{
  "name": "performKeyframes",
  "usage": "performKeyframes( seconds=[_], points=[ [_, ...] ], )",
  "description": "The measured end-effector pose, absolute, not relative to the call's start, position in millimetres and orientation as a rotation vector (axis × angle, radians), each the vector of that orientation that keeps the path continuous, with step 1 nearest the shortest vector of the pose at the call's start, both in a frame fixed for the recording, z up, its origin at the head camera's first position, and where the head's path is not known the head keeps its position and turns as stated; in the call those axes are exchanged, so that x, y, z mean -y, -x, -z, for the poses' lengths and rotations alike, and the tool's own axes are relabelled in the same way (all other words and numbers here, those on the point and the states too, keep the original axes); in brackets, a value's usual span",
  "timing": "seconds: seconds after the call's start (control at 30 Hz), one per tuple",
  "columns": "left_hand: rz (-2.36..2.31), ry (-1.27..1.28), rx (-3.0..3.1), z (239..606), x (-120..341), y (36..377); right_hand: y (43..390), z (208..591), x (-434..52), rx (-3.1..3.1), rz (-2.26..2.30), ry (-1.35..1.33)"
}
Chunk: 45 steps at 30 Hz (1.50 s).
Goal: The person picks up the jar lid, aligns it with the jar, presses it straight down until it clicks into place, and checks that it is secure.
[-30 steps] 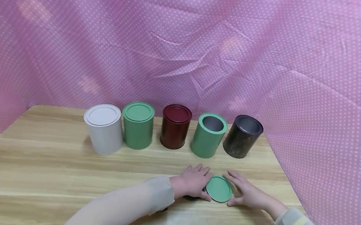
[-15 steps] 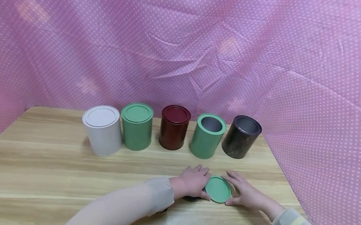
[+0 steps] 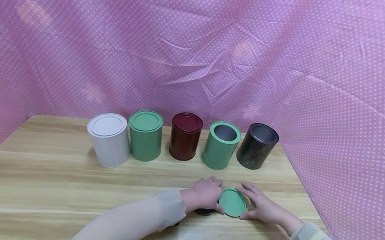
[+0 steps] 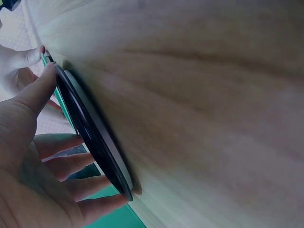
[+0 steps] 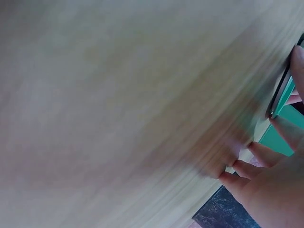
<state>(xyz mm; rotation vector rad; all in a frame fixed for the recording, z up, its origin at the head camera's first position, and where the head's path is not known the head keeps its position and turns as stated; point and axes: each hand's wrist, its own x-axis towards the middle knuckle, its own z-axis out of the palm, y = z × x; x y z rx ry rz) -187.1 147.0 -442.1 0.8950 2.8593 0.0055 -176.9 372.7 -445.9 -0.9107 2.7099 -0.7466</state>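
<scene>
On the table at front right, a round black lid (image 4: pixel 90 128) lies mostly hidden in the head view under my left hand (image 3: pixel 206 194). The left wrist view shows that hand holding it by its rim, thumb on one side and fingers on the other. Right beside it lies a flat green lid (image 3: pixel 232 203). My right hand (image 3: pixel 262 206) holds the green lid's right side between thumb and index finger. Its other fingertips reach down to the tabletop in the right wrist view, where the lid's green edge (image 5: pixel 286 92) shows over a dark edge.
Along the back stand a white can (image 3: pixel 110 146), a green can (image 3: pixel 145 142) and a dark red can (image 3: pixel 184 143), all lidded. To their right are an uncovered green can (image 3: pixel 218 153) and an uncovered black can (image 3: pixel 255 153). Pink dotted cloth (image 3: pixel 186 55) surrounds the wooden table (image 3: pixel 44 182).
</scene>
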Motion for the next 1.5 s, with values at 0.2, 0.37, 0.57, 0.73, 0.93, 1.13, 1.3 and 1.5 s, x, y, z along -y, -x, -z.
performKeyframes(
  seconds=[0.2, 0.37, 0.57, 0.73, 0.93, 1.13, 1.3, 1.5],
  points=[
    [-0.032, -0.89, -2.855, 440, -146, 189, 177, 446, -373, -2.706, 0.777, 0.881],
    [-0.064, -0.893, -2.852, 439, -144, 192, 179, 447, -375, -2.719, 0.8, 0.879],
    [-0.252, -0.947, -2.832, 438, -139, 197, 182, 448, -378, -2.698, 0.867, 0.913],
    [-0.469, -1.024, -2.773, 437, -134, 203, 185, 447, -381, -2.69, 0.917, 0.883],
    [-0.571, -1.002, -2.787, 431, -128, 206, 186, 443, -382, -2.669, 1.02, 0.86],
    [-0.633, -0.998, -2.808, 420, -123, 209, 189, 433, -383, -2.702, 1.08, 0.861],
    [-0.732, -0.973, -2.798, 414, -120, 212, 192, 424, -383, -2.705, 1.099, 0.863],
    [-0.864, -1.007, -2.776, 404, -115, 213, 195, 413, -380, -2.698, 1.13, 0.896]
  ],
)
